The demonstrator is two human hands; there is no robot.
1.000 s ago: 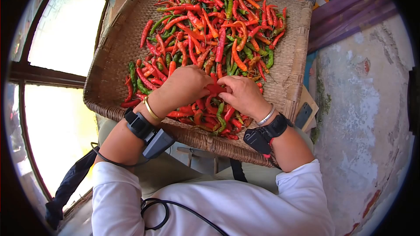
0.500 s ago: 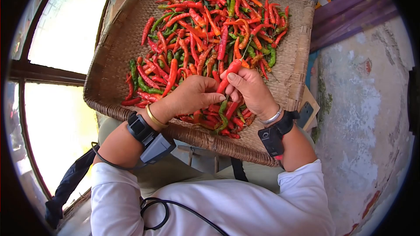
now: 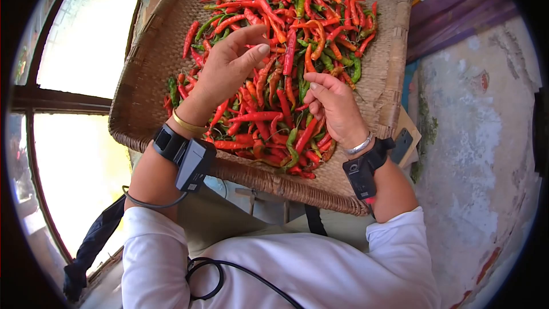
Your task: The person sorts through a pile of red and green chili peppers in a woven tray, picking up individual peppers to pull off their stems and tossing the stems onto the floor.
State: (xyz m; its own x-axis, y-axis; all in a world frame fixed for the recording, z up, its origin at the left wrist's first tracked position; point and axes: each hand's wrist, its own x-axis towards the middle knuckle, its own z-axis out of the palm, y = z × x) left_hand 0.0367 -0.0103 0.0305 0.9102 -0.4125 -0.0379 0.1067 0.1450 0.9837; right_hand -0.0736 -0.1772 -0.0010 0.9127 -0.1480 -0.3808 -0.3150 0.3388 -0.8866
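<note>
A heap of red, orange and green chili peppers [image 3: 289,103] lies in a shallow woven basket [image 3: 380,68] in front of me. My left hand [image 3: 231,63] hangs over the heap's left part, thumb and fingers apart, with nothing in it. Just beyond its fingertips a long red chili pepper [image 3: 266,4] slants across the others. On the right side of the heap is my right hand [image 3: 331,103], thumb and forefinger drawn together and the other fingers curled. What it pinches, if anything, I cannot make out. An orange chili pepper [image 3: 309,59] lies by its fingertips.
The basket's thick near rim [image 3: 274,186] runs across above my lap. A bright window [image 3: 80,177] is at the left, a worn plaster wall [image 3: 463,143] at the right. A phone [image 3: 402,142] lies beside the basket; purple cloth [image 3: 457,14] hangs at upper right.
My left hand has moved up and left and opened. The red chili pepper that both hands held is no longer in them. My right hand has shifted slightly right and down.
</note>
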